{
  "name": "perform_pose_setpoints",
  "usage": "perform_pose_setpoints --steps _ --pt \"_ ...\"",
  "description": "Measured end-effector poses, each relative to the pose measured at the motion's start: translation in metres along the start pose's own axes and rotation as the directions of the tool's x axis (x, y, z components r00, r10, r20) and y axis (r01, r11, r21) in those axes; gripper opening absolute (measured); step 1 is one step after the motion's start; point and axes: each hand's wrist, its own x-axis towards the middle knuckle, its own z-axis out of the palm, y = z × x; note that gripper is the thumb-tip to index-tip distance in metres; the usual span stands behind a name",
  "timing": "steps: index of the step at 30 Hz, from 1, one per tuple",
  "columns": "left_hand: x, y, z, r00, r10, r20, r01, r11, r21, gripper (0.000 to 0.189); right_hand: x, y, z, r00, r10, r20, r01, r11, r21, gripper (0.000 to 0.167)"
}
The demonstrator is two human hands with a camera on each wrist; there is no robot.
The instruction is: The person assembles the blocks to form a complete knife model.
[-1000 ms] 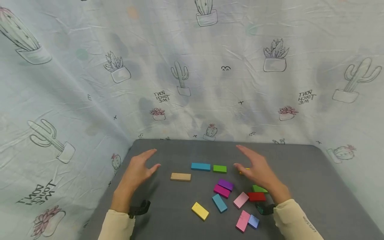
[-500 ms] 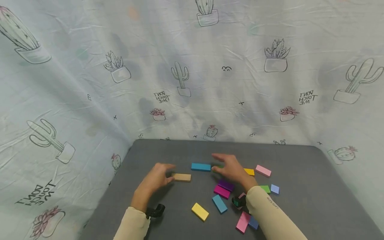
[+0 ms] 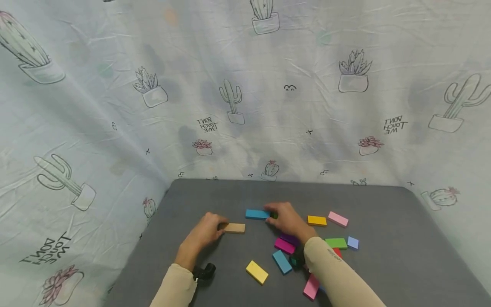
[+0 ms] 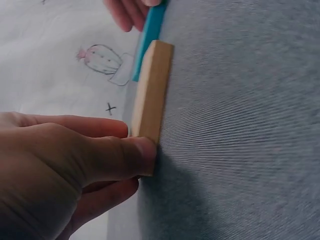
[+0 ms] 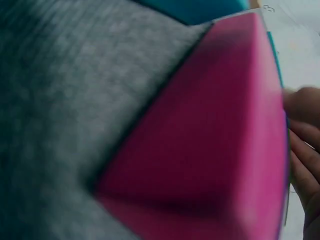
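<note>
Grasping seems in hand: left hand (image 3: 207, 228) pinches tan block (image 3: 235, 228). Right hand (image 3: 287, 219) is at blue block (image 3: 256, 214), finger hold unclear; securing it seems next.

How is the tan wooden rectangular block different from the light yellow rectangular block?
The tan wooden rectangular block is pinched by the left hand; no hand touches the light yellow rectangular block.
In the head view, the tan block lies almost straight sideways, while the yellow block is slanted.
The tan block is farther from the person; the yellow block is closer.
Both are plain blocks over the gray table.
</note>
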Motion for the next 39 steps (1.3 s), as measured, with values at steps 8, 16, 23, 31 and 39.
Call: perform_pose_setpoints --steps 8,16,23,31,39 --pt "-0.006 0.000 0.002 0.997 -0.007 -0.073 0.007 1.000 0.000 0.025 -0.004 -0.007 -0.006 0.998 -0.025 -0.060 0.023 0.999 -0.036 0.037" --pt "-0.011 0.007 -0.007 0.988 -0.076 -0.132 0.078 0.997 0.008 0.030 -0.029 -0.025 -0.015 0.997 0.017 -0.079 -0.016 1.000 0.021 0.041" --pt "-0.006 0.012 0.006 0.991 -0.063 -0.118 0.061 0.998 -0.020 0.027 -0.044 -0.031 -0.003 0.996 0.079 -0.052 -0.078 0.997 0.013 0.038" --pt "-0.003 0.014 0.017 0.988 -0.108 -0.113 0.101 0.993 -0.061 0.027 -0.048 -0.026 0.006 0.992 0.117 -0.040 -0.116 0.993 0.017 0.036" --pt "0.000 0.014 0.019 0.983 -0.144 -0.117 0.132 0.986 -0.103 0.027 -0.048 -0.025 0.006 0.993 0.118 -0.022 -0.118 0.993 0.016 0.037"
